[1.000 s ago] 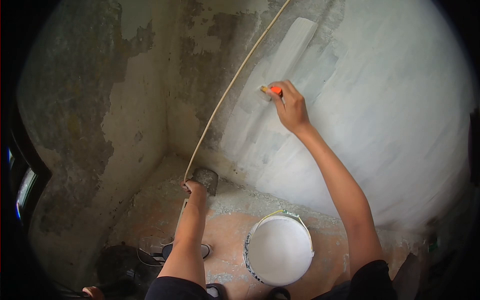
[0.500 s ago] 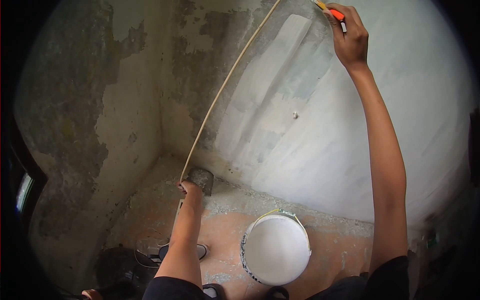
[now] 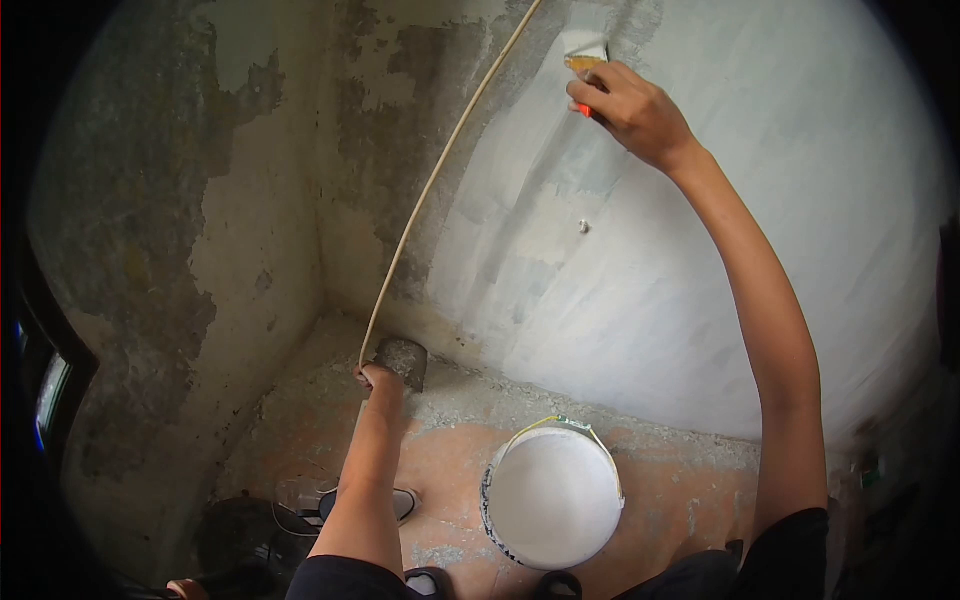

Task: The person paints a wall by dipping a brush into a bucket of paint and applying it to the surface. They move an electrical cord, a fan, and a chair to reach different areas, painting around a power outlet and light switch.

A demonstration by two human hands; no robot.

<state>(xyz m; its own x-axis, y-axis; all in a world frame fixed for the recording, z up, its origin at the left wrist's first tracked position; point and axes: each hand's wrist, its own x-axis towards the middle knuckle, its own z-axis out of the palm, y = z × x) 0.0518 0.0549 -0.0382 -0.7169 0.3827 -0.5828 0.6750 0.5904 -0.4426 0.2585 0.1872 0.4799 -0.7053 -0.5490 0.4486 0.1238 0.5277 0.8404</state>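
My right hand grips a paintbrush with an orange-red handle and a yellow-brown ferrule. Its bristles touch the wall near the top of the view, over a fresh white streak. Lower left, my left hand is closed around the lower end of a long, thin, pale cable or rod. This curves up past the top edge, where its far end is out of view. Below the wall, a round bucket with a wire handle holds white paint.
A grey cylindrical object stands on the floor beside my left hand. Dusty debris lines the wall's base on the orange floor. A peeling side wall rises at left. Dark items lie lower left, near my feet.
My right hand has moved left and somewhat down with the paintbrush, which now presses on the upper part of the white streak. My left hand stays on the cable or rod.
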